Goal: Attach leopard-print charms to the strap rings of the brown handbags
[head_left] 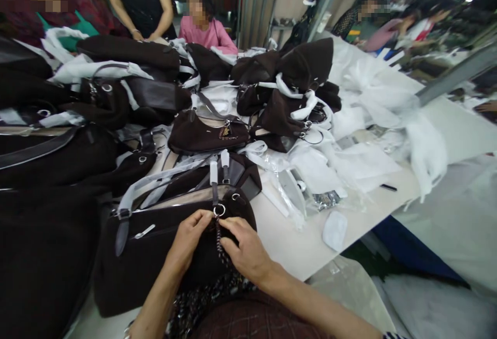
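A dark brown handbag [155, 256] lies in front of me on the table, its strap wrapped in white paper. Near its right end is a silver ring [219, 209], and a braided cord charm [219, 246] hangs just below that ring. My left hand [190, 235] pinches at the cord's top from the left, close under the ring. From the right, my right hand [244, 248] has thumb and fingers closed on the same cord. The exact spot between the fingertips is partly hidden. A white zipper pull [145, 231] shows on the bag's front.
More dark brown bags [209, 132] with wrapped handles crowd the table's left and back. White wrapping sheets and clear plastic [314, 168] lie to the right, with a small black item [389, 187] by the table edge [349, 238]. Several people work across and beyond the table.
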A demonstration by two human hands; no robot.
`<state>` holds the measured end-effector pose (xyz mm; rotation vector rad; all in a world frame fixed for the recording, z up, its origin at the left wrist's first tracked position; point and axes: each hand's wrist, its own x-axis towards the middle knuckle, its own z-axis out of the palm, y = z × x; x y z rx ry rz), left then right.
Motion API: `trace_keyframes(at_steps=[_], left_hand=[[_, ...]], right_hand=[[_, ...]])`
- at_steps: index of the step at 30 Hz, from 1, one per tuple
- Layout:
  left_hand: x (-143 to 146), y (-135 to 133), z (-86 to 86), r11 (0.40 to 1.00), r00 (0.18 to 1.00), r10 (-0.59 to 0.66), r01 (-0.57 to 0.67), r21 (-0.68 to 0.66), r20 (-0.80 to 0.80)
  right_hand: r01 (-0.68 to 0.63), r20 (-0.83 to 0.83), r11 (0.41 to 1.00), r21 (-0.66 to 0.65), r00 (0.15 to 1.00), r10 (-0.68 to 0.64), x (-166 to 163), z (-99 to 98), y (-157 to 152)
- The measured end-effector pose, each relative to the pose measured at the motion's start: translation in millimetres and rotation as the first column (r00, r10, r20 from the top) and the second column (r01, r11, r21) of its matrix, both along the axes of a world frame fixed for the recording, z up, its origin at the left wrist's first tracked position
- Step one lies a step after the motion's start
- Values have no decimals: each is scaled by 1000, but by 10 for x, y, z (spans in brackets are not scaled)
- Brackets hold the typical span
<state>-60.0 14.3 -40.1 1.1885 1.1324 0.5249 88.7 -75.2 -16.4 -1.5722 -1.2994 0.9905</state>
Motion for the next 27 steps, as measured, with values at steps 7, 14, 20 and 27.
trace_keyframes(at_steps=[7, 14, 20, 27], left_hand=[[15, 45, -115, 1000, 1000, -25, 25, 8, -3], [-2, -72, -167, 978, 986, 100, -74, 193, -130], [190, -451, 207, 652, 950, 190, 65, 755, -246], [1189, -820, 64, 607, 875, -418, 469, 642, -244]], right_hand=[[310, 466, 943, -121, 857, -221, 1073, -308, -445], [393, 743, 849, -352, 669, -1, 1870, -881, -543], [358, 737, 833, -422, 670, 85, 1901, -921, -494], [394, 700, 817, -421, 714, 16, 1896, -872, -615]])
